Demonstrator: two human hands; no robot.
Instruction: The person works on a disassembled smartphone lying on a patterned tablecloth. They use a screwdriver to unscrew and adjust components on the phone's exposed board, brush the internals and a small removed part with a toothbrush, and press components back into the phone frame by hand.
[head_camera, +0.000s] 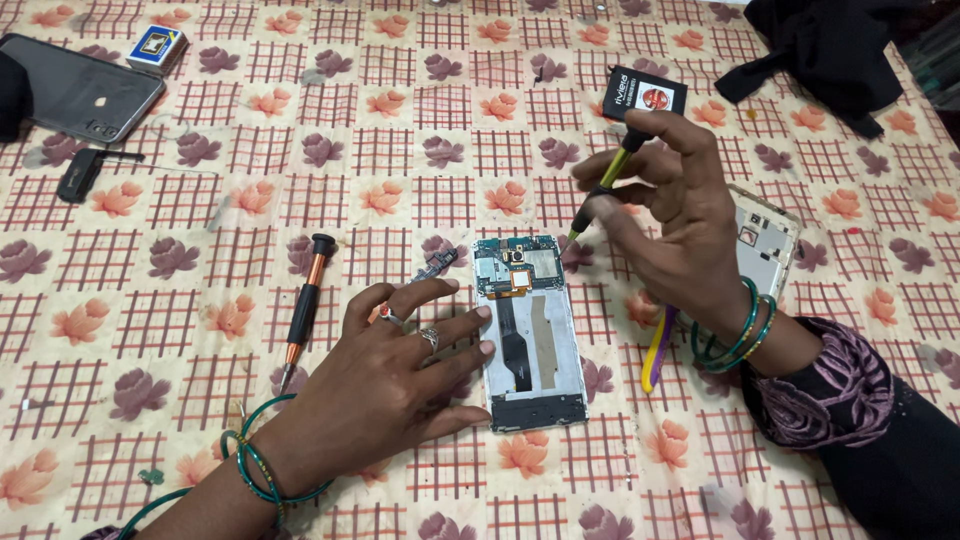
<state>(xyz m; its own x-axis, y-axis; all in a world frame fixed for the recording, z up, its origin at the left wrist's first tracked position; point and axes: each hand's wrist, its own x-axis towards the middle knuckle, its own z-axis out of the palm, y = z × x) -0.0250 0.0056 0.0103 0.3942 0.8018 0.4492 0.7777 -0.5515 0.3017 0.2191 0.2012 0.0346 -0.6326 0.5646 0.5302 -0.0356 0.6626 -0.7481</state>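
The left hand (385, 375) lies flat, fingers spread, steadying the opened white-framed phone (530, 335), while the right hand (680, 215), fingers pinching a yellow-black screwdriver (605, 185), hovers over its circuit board, apparently mid-disassembly.

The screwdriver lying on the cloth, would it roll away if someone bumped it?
The screwdriver looks round and slim, so it probably could roll a little. The flowered cloth looks soft, which likely slows it. It seems stiff and light, and nothing touches it; the left hand rests apart from it, beside the opened phone.

left hand (400, 370): flat, palm down, fingers spread
right hand (680, 200): raised, fingertips pinched in a grip
wrists: bangled
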